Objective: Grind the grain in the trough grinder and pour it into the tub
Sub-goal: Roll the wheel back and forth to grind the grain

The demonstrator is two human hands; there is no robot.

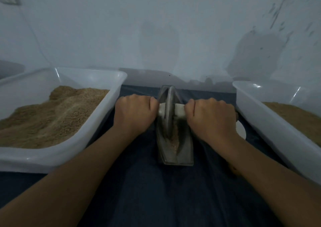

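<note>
Trough grinder (175, 139): grey metal, boat-shaped, standing lengthwise on a dark blue cloth (147, 192) midway between two tubs; narrow channel runs away from the person toward the wall.
Wheel (168, 108): metal disc set upright on edge in the channel, in its farther half; pale axle handle (178, 111) passes through its centre and sticks out to both sides.
Grain (174, 139): tan, coarse, lying in the near part of the channel just behind the wheel.
Left hand (134, 112): knuckles up, fingers curled tightly round the left end of the handle, which is hidden inside the fist; thumb end close beside the disc.
Right hand (211, 117): likewise a closed fist gripping the right end of the handle; a short stretch of pale handle shows between the fist and the disc.
Left tub (111, 94): translucent white plastic, rectangular, just beside the left forearm; heaped with tan meal (52, 117) rising toward its far side.
Right tub (260, 115): same make, near the right forearm, partly cut off by the frame edge; holds a lower layer of tan material (298, 117).
White round object (242, 131): partly seen on the cloth between the right hand and the right tub; kind cannot be told.
Wall (165, 26): pale, scuffed, just behind the cloth.
</note>
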